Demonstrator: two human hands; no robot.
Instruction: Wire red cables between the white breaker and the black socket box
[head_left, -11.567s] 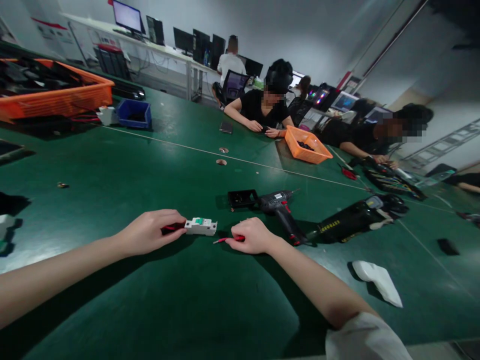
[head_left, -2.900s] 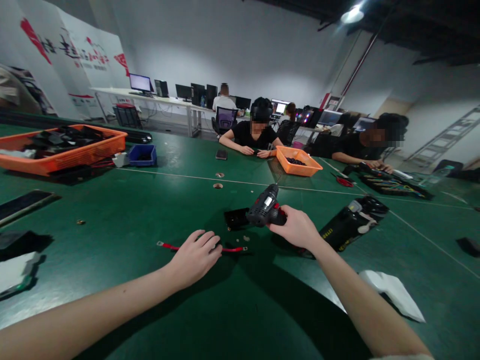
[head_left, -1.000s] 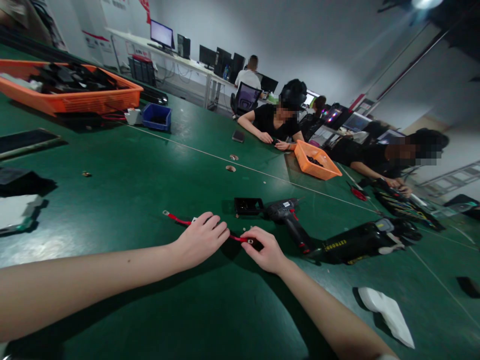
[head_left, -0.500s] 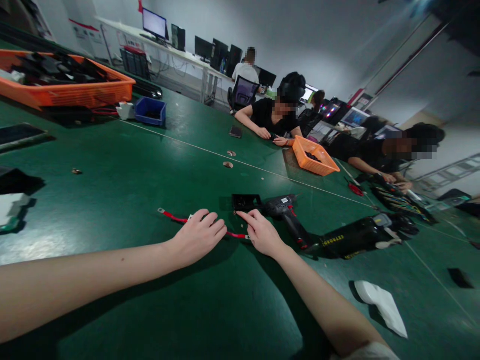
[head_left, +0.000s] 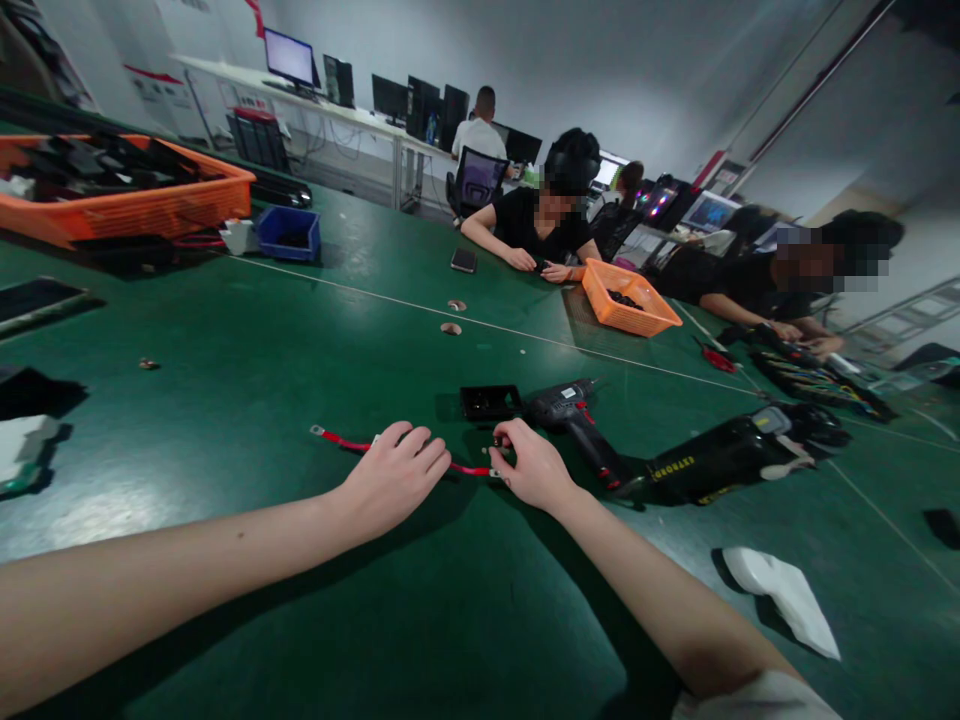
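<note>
My left hand (head_left: 394, 472) rests palm down over the middle of a red cable (head_left: 346, 441), its fingers curled round it. Metal lugs show at both cable ends. Just beyond the cable's right end, my right hand (head_left: 531, 464) pinches a small dark metal piece (head_left: 497, 442) between thumb and index finger. Past that hand lies a small open black box (head_left: 489, 402), and a black power drill (head_left: 574, 415) is beside it on the right.
A black bottle-shaped object (head_left: 705, 467) and a white piece (head_left: 784, 597) lie to the right. Orange baskets (head_left: 150, 212) and a blue bin (head_left: 289, 247) stand farther back. Two people work across the green table (head_left: 300, 350).
My right index finger, stretched out toward the black box before, has drawn back and closed against the thumb on a small piece. My left hand stays on the cable. The view has shifted slightly.
</note>
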